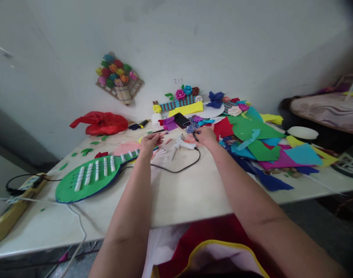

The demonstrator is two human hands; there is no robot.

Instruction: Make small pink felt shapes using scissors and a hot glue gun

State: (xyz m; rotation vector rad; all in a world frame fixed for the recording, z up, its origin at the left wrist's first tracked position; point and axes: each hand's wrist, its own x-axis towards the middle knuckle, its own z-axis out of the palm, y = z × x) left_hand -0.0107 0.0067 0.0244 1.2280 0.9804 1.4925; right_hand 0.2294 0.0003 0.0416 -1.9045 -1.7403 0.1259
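Note:
My right hand [205,136] has its fingers around the dark handles of a pair of scissors [195,136], over the middle of the table. To the left, my left hand [151,142] is closed in a pinch, and whatever lies between the fingertips is too small to make out. A white glue gun [185,144] with a black cord rests on the table between both hands. Under my left forearm reaches the neck of a green guitar-shaped craft piece [69,184], with white rolled strips across its body. Small pink and white paper scraps lie near my left hand.
Coloured paper sheets [243,127] pile up at the right. A red plastic bag [106,122] and a yellow-black tool [143,124] lie at the back left. A power strip [19,204] sits at the left edge. Paper flowers [180,94] stand by the wall.

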